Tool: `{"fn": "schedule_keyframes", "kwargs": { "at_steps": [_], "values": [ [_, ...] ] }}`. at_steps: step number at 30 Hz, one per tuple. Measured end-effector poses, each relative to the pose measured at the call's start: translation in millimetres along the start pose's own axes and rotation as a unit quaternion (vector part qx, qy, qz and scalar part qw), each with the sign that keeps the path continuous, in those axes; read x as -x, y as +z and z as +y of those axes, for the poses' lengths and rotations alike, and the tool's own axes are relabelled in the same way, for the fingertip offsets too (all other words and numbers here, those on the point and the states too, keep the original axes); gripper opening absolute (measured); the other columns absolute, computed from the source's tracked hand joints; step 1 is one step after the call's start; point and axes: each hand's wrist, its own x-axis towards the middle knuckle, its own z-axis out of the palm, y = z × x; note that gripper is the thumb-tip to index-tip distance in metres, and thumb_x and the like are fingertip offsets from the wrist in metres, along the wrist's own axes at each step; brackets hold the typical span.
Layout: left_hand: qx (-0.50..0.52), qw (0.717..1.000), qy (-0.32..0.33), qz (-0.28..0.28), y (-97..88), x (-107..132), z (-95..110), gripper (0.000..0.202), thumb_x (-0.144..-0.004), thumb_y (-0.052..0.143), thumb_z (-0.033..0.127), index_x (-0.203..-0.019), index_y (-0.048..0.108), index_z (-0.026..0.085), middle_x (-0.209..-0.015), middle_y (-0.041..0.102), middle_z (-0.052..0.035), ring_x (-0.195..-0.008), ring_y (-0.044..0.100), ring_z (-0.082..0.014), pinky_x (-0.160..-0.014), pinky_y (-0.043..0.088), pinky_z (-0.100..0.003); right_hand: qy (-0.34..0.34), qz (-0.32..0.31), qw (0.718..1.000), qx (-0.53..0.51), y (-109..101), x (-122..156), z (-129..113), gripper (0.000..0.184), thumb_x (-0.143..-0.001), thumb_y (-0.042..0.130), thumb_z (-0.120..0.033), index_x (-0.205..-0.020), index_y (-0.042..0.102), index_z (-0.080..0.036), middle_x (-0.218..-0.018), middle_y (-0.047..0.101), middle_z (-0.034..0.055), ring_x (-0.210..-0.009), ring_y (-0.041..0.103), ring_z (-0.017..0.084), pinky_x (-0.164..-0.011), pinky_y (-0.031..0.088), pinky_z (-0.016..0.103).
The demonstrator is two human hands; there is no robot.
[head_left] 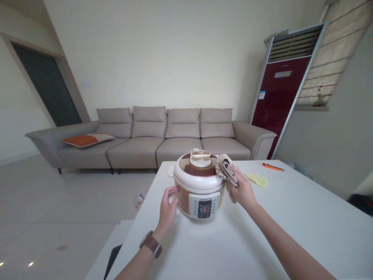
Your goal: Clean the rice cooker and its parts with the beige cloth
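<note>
A white and brown electric pressure cooker (199, 186) stands on the white table (291, 225), its control panel facing me. My left hand (169, 208) rests against the cooker's left side, fingers curved on its wall. My right hand (241, 190) is closed on a beige patterned cloth (226, 168), pressing it against the right edge of the cooker's lid. A knob and handle sit on top of the lid.
A yellow cloth (257, 179) and an orange-handled tool (272, 167) lie on the table's far right. Behind stands a grey sofa (151, 140) with an orange pillow (87, 140). A dark red floor air conditioner (281, 93) fills the right corner.
</note>
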Motion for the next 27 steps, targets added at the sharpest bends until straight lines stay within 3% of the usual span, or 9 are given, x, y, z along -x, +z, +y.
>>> {"fn": "schedule_keyframes", "kwargs": {
  "at_steps": [3, 8, 11, 18, 27],
  "values": [
    [-0.002, 1.0, 0.001, 0.01, 1.1, -1, 2, 0.036, -0.072, 0.058, 0.018, -0.108, 0.063, 0.022, -0.126, 0.067, -0.012, -0.118, 0.064, -0.0303, -0.075, 0.06, -0.038, 0.014, 0.004, 1.0, -0.02, 3, 16, -4, 0.045, -0.094, 0.057, -0.025, -0.136, 0.068, -0.016, -0.142, 0.067, 0.0178, -0.14, 0.058, 0.036, -0.118, 0.047, 0.057],
    [-0.003, 1.0, -0.005, 0.029, 5.1, -4, 1, 0.032, -0.072, 0.061, 0.024, -0.104, 0.063, 0.022, -0.121, 0.067, -0.0111, -0.113, 0.065, -0.0287, -0.072, 0.06, -0.035, -0.083, -0.038, 0.995, -0.039, 10, 35, -22, 0.05, -0.092, 0.06, -0.017, -0.142, 0.065, -0.02, -0.152, 0.06, 0.0143, -0.154, 0.041, 0.032, -0.125, 0.038, 0.057],
    [0.004, 0.999, -0.009, 0.044, 8.3, -6, -2, 0.032, -0.071, 0.063, 0.028, -0.102, 0.063, 0.021, -0.119, 0.068, -0.0116, -0.108, 0.066, -0.0283, -0.069, 0.06, -0.034, -0.092, -0.033, 0.994, -0.047, 10, 39, -19, 0.053, -0.09, 0.061, -0.014, -0.143, 0.063, -0.019, -0.155, 0.056, 0.0161, -0.154, 0.04, 0.032, -0.124, 0.04, 0.057],
    [0.023, 0.998, -0.026, 0.053, 11.5, -5, -6, 0.033, -0.069, 0.066, 0.029, -0.101, 0.064, 0.021, -0.121, 0.069, -0.0136, -0.115, 0.065, -0.0314, -0.066, 0.06, -0.032, -0.017, -0.034, 0.997, -0.068, 12, 51, 1, 0.069, -0.081, 0.056, -0.007, -0.149, 0.058, -0.018, -0.157, 0.054, 0.0151, -0.152, 0.043, 0.032, -0.123, 0.04, 0.055],
    [0.03, 0.997, -0.048, 0.056, 13.8, -5, -10, 0.037, -0.069, 0.068, 0.034, -0.104, 0.064, 0.021, -0.126, 0.068, -0.0134, -0.117, 0.063, -0.0317, -0.069, 0.061, -0.034, 0.083, -0.048, 0.985, -0.145, 11, 69, -1, 0.064, -0.077, 0.053, -0.012, -0.139, 0.067, -0.019, -0.145, 0.067, 0.0114, -0.142, 0.057, 0.032, -0.122, 0.042, 0.052]
  ]
}}
